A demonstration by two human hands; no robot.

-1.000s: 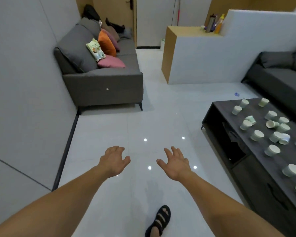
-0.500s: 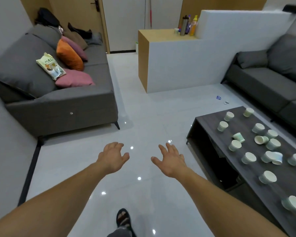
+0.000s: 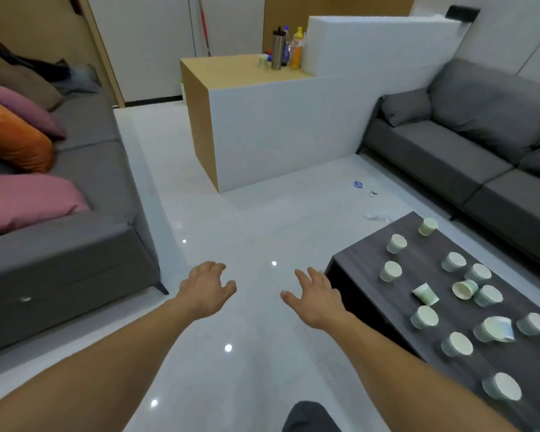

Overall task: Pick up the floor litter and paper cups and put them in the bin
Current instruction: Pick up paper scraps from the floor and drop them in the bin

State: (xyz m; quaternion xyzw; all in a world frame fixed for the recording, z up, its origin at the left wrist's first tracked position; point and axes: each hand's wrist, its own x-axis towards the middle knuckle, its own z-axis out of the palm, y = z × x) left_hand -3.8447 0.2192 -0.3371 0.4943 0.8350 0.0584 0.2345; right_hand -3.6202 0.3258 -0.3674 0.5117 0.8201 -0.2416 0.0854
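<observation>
Both arms reach forward over the glossy white floor. The left hand hangs palm down with its fingers loosely curled and apart, holding nothing and touching nothing. The right hand is spread wider, fingers straight and fanned, thumb out to the side. It too is empty, and hovers just beside the near corner of the dark wooden table without touching it.

The paper cups are scattered across that table, to the right of the right hand. Most stand on end, and a few, such as one pale green cup, lie tipped on their sides. The floor litter lies beyond the far end of the table: a small blue scrap, a tiny pale piece near it, and a crumpled clear wrapper close to the table's edge. A grey sofa with pink and orange cushions stands on the left, and another grey sofa on the right.
</observation>
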